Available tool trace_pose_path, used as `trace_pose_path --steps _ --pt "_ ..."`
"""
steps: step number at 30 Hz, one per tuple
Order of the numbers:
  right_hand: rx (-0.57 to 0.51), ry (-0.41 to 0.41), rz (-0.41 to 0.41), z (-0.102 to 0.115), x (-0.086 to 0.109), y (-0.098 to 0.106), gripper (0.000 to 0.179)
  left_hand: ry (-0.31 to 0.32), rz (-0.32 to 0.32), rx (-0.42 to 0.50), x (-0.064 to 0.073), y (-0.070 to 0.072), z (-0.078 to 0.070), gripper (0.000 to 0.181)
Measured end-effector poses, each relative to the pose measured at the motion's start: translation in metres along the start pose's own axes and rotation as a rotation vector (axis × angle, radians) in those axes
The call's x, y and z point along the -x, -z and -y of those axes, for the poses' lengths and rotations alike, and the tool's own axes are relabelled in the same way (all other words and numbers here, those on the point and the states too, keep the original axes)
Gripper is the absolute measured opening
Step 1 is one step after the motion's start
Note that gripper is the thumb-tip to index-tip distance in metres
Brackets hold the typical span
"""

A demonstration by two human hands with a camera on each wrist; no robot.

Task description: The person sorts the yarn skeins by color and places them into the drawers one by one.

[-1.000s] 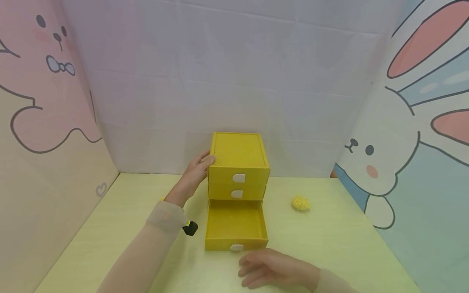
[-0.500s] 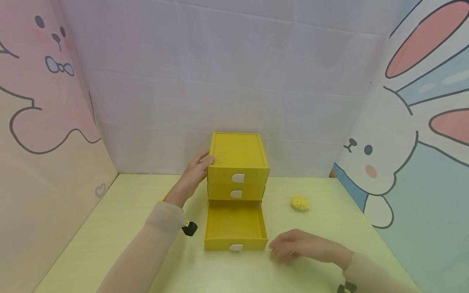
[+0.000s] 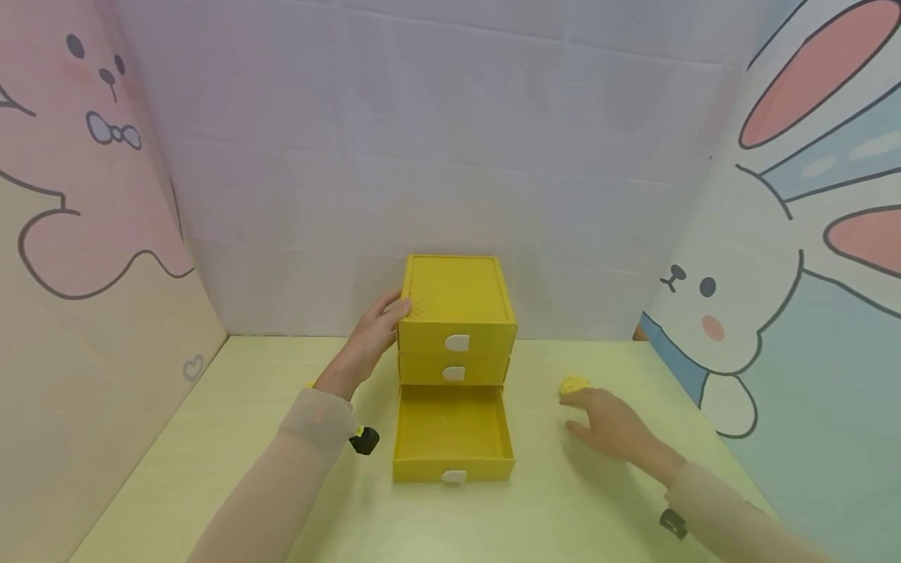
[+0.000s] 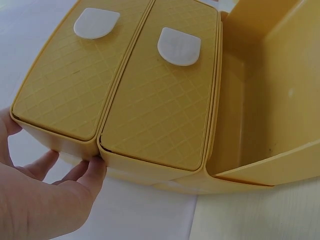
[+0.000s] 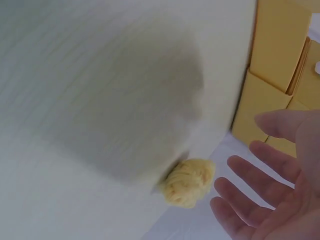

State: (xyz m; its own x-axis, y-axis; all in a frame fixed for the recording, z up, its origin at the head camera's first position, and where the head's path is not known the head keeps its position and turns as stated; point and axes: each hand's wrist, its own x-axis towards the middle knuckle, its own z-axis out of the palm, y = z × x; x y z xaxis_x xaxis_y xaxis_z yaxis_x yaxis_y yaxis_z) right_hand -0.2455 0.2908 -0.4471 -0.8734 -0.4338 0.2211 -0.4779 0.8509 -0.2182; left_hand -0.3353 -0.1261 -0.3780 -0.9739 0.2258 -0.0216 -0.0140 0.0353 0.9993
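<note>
A yellow drawer cabinet (image 3: 457, 289) stands at the middle back, its bottom drawer (image 3: 454, 426) pulled out with nothing inside. My left hand (image 3: 369, 336) rests against the cabinet's left side. In the left wrist view its fingertips (image 4: 95, 167) press the side wall, with the thumb at the top corner. To the right, my right hand (image 3: 608, 422) hovers over the table just in front of a small crumpled yellow bundle (image 3: 574, 384). Its fingers are spread and hold nothing in the right wrist view, where the bundle (image 5: 187, 182) lies just beyond the fingertips.
The two upper drawers (image 3: 457, 352) are pushed in and have white tab handles. A pale yellow table (image 3: 281, 407) carries everything. Behind it hangs a white cloth wall (image 3: 450, 141). Side panels with a cartoon bear (image 3: 98, 188) and rabbit (image 3: 732, 313) flank the table.
My right hand has moved from in front of the pulled-out drawer rightward and away from me, up to the yellow bundle. The left hand and the cabinet have stayed in place.
</note>
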Motion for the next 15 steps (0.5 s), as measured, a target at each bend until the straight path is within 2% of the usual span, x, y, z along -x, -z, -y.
trace_pose_path --steps 3,9,12,15 --pt "0.051 -0.022 -0.051 -0.011 -0.003 -0.002 0.038 0.001 0.004 -0.001 -0.001 0.000 0.002 0.072" --pt "0.049 -0.045 -0.096 -0.035 -0.014 -0.007 0.050 -0.002 0.016 0.000 0.000 0.001 0.003 0.074" --pt "0.035 -0.049 -0.107 -0.043 -0.020 -0.011 0.050 -0.005 0.016 0.001 0.000 0.001 0.003 0.074" --pt "0.018 -0.073 -0.085 -0.050 -0.025 -0.014 0.051 -0.010 0.016 0.003 0.000 0.001 0.003 0.073"
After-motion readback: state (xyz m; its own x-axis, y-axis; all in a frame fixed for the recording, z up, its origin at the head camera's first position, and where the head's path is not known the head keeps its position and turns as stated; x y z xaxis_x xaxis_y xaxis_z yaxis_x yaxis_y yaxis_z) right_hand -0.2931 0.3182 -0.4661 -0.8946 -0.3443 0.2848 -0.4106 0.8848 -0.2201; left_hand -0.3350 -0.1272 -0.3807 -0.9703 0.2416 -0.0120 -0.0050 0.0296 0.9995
